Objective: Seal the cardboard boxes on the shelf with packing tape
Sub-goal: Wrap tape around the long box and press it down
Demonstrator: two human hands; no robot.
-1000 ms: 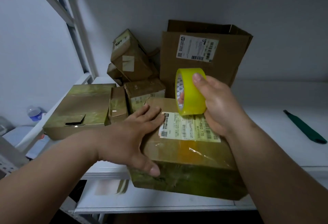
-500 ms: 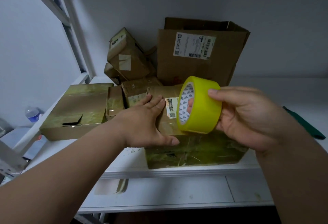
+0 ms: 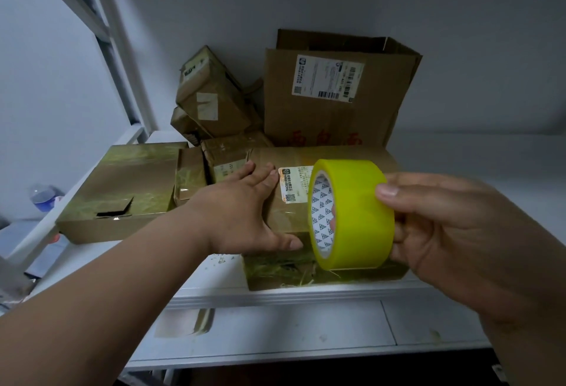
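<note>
I am gripping the roll of yellow tape point(image 3: 352, 214) in my right hand point(image 3: 453, 232), thumb on the outer band and my other fingers wrapped behind it, one fingertip showing through the core. The roll is standing on edge, its open core facing left toward my other hand, so its axis is running left to right and the band would unroll away from me, front to back. I cannot make out the loose end from here. Finding it comes first, I judge: I should turn the roll until the edge catches a nail, then stick it low on the near face of the box.

My left hand point(image 3: 245, 211) is lying flat on the box point(image 3: 284, 217), fingers straight, thumb hooked over the near top edge, pressing rather than clutching. That hold is worth keeping, since the box is sitting at the very front lip of the shelf point(image 3: 306, 297) and a pull on the tape could drag it off. The box is lying with its long side running left to right along the shelf, label point(image 3: 294, 183) facing up.

To its left, the flat box point(image 3: 128, 189) is showing a torn flap. Farther back, smaller boxes point(image 3: 211, 94) are leaning in a pile, and the big carton point(image 3: 330, 101) is standing against the wall with its top open, probably needing tape too.
</note>
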